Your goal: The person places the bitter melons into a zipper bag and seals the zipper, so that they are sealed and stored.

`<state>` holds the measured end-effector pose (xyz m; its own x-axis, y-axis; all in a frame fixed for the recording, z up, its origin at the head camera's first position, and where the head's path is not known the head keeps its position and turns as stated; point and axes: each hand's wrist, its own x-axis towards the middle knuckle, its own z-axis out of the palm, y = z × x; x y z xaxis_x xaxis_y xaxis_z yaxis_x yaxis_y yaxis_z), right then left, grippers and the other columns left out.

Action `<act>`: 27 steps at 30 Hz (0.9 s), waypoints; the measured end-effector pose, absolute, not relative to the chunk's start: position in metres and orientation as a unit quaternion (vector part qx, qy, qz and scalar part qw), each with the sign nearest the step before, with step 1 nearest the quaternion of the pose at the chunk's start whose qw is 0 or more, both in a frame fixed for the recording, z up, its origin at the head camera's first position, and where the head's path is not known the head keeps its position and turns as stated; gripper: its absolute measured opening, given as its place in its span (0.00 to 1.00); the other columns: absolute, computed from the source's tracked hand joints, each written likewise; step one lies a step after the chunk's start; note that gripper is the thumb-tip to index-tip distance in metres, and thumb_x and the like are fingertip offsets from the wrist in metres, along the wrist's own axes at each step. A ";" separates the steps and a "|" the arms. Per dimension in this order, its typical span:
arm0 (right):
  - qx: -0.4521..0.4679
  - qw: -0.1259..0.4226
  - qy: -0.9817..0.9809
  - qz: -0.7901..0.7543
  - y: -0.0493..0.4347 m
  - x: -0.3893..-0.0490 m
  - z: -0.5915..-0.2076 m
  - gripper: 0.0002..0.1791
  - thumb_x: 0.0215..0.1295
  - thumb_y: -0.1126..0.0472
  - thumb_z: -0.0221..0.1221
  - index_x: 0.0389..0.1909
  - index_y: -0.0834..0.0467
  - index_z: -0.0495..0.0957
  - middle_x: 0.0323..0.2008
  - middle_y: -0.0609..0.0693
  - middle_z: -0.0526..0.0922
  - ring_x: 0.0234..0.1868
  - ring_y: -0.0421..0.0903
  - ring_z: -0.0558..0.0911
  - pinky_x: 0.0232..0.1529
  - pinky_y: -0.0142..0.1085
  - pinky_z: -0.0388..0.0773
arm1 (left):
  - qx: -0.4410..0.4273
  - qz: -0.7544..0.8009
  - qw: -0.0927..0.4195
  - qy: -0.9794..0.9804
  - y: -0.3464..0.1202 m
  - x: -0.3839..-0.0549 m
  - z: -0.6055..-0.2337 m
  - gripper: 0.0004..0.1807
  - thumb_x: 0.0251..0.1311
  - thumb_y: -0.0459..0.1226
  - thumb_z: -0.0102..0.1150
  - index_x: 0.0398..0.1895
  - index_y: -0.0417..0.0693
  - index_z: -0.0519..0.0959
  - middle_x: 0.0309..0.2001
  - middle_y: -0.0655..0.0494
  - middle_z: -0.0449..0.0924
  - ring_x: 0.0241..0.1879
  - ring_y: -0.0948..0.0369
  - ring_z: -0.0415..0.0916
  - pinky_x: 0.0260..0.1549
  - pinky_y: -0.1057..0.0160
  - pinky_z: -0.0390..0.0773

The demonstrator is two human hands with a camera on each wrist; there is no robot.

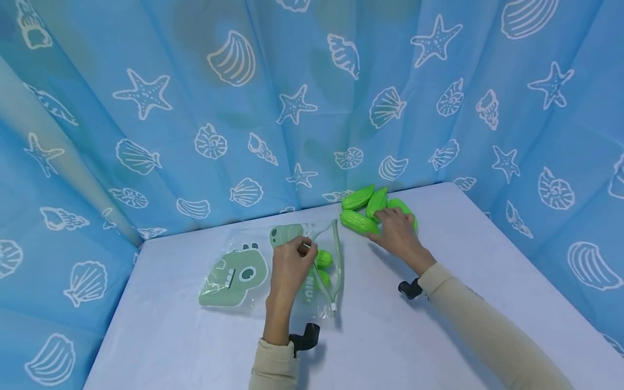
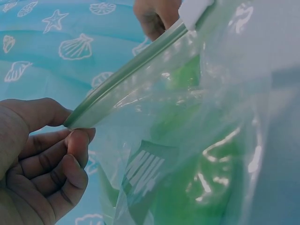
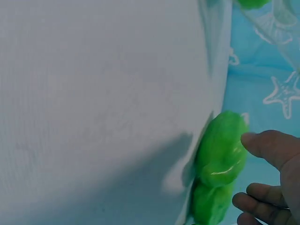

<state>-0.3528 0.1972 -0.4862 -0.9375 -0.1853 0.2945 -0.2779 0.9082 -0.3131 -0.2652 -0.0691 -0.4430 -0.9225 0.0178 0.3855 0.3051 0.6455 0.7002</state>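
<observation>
A clear zip bag with green cartoon monster prints lies on the table, its mouth held partly open toward the right. My left hand pinches the green zip edge between thumb and fingers. Bright green ridged pieces, shaped like small gourds, show inside the bag near its mouth. Outside it, several more green gourd-shaped pieces lie in a cluster. My right hand reaches over that cluster with thumb and fingers apart. In the right wrist view its thumb is at a green piece; contact cannot be told.
A white cloth-covered table lies beneath everything. Behind it and at its sides hangs a blue curtain with white shells and starfish. The bag's white zip slider sits at the near end of its mouth. Black wrist mounts are on both arms.
</observation>
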 end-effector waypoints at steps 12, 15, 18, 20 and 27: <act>0.112 0.095 -0.974 0.171 0.197 -0.371 -0.501 0.34 0.57 0.50 0.72 0.59 0.67 0.76 0.53 0.63 0.79 0.52 0.59 0.70 0.44 0.51 0.59 | -0.089 -0.410 0.179 -0.890 -0.072 -0.267 -0.443 0.07 0.63 0.36 0.65 0.36 0.41 0.86 0.23 0.55 0.82 0.22 0.64 0.76 0.20 0.67 0.76; 0.114 0.095 -0.972 0.181 0.198 -0.371 -0.503 0.33 0.57 0.52 0.73 0.58 0.67 0.76 0.52 0.63 0.80 0.50 0.59 0.71 0.44 0.51 0.58 | -0.086 -0.409 0.177 -0.891 -0.071 -0.266 -0.444 0.07 0.63 0.36 0.65 0.37 0.41 0.86 0.23 0.55 0.82 0.22 0.64 0.76 0.20 0.67 0.76; 0.112 0.101 -0.970 0.191 0.199 -0.370 -0.502 0.32 0.57 0.54 0.73 0.58 0.67 0.77 0.51 0.64 0.81 0.50 0.60 0.73 0.45 0.52 0.58 | -0.088 -0.412 0.175 -0.890 -0.070 -0.265 -0.443 0.07 0.63 0.36 0.65 0.37 0.41 0.86 0.23 0.55 0.82 0.22 0.64 0.76 0.20 0.67 0.76; 0.111 0.108 -0.969 0.194 0.201 -0.367 -0.499 0.31 0.57 0.55 0.73 0.58 0.68 0.77 0.52 0.65 0.81 0.51 0.61 0.74 0.46 0.52 0.59 | -0.088 -0.411 0.173 -0.891 -0.070 -0.266 -0.443 0.07 0.63 0.36 0.65 0.37 0.41 0.86 0.23 0.55 0.82 0.22 0.64 0.76 0.20 0.67 0.76; 0.115 0.129 -0.958 0.228 0.211 -0.351 -0.484 0.27 0.58 0.58 0.72 0.56 0.67 0.79 0.47 0.63 0.84 0.49 0.61 0.74 0.43 0.54 0.56 | -0.087 -0.406 0.174 -0.893 -0.072 -0.267 -0.443 0.07 0.64 0.36 0.65 0.37 0.41 0.86 0.24 0.54 0.83 0.23 0.63 0.77 0.21 0.67 0.77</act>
<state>-0.3514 0.2108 -0.4838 -0.9402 -0.1625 0.2993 -0.2799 0.8695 -0.4071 -0.2672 -0.0717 -0.4430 -0.9240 0.0138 0.3822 0.2973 0.6545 0.6951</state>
